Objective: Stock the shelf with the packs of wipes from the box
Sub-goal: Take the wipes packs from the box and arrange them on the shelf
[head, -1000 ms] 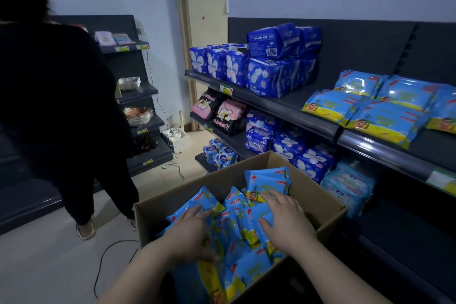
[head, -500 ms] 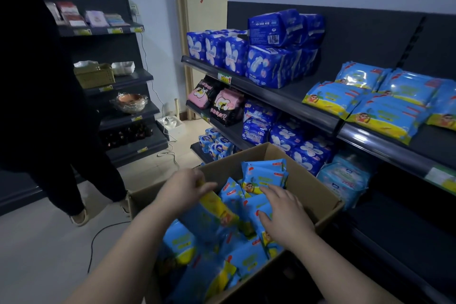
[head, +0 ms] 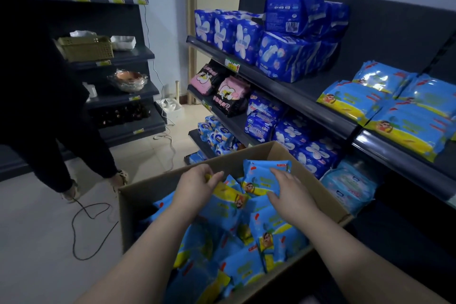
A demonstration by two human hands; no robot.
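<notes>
Hands work the box (head: 138,202) of wipes, lower centre.
Left hand (head: 197,184) grips a pack (head: 227,207), raised since earlier; right hand (head: 290,192) has moved up, thumb and fingers clasping the upright pack (head: 261,175).

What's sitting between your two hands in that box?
In the head view, only wipes packs: the left hand grips a yellow-edged pack, and the right hand holds an upright pack, inside the box.
</notes>
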